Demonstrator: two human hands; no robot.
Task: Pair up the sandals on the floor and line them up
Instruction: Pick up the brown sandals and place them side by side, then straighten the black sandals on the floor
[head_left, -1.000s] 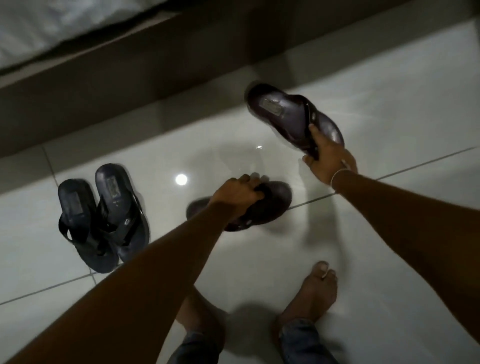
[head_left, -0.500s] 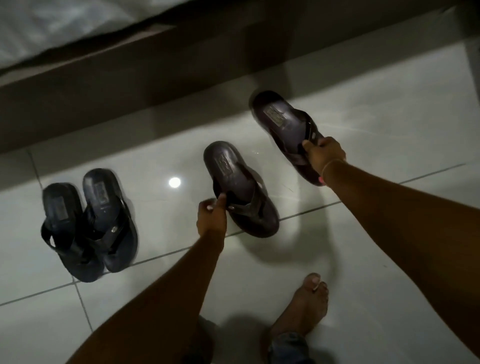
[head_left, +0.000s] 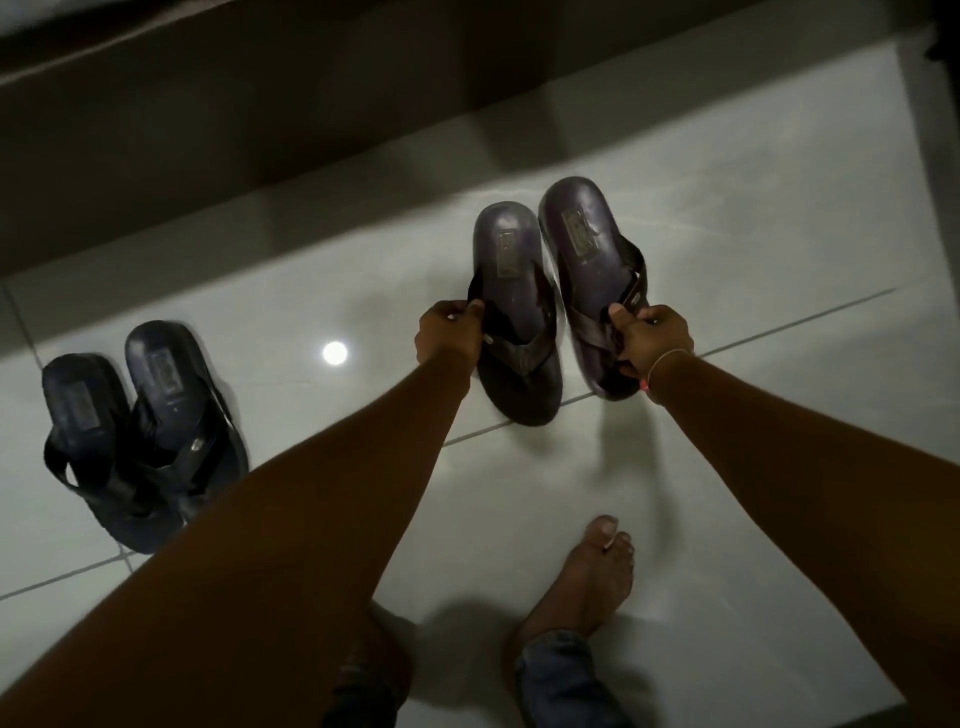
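Two dark brown sandals stand side by side on the white tiled floor, heels pointing away from me. My left hand (head_left: 449, 332) pinches the strap of the left brown sandal (head_left: 511, 270). My right hand (head_left: 652, 340) grips the strap of the right brown sandal (head_left: 584, 244), which sits slightly farther away and looks tilted up at its toe end. At the left, a pair of black sandals (head_left: 140, 431) lies close together on the floor, one strap overlapping the other, partly hidden by my left forearm.
A dark bed base (head_left: 260, 119) runs along the far side of the floor. My bare right foot (head_left: 582, 587) stands on the tiles below the brown sandals; my other foot is mostly hidden under my left arm. A ceiling light reflects on the tile (head_left: 335, 353).
Both hands have brought the brown sandals together: the right one swung in from the right and the left one shifted right, so they now sit parallel and nearly touching.
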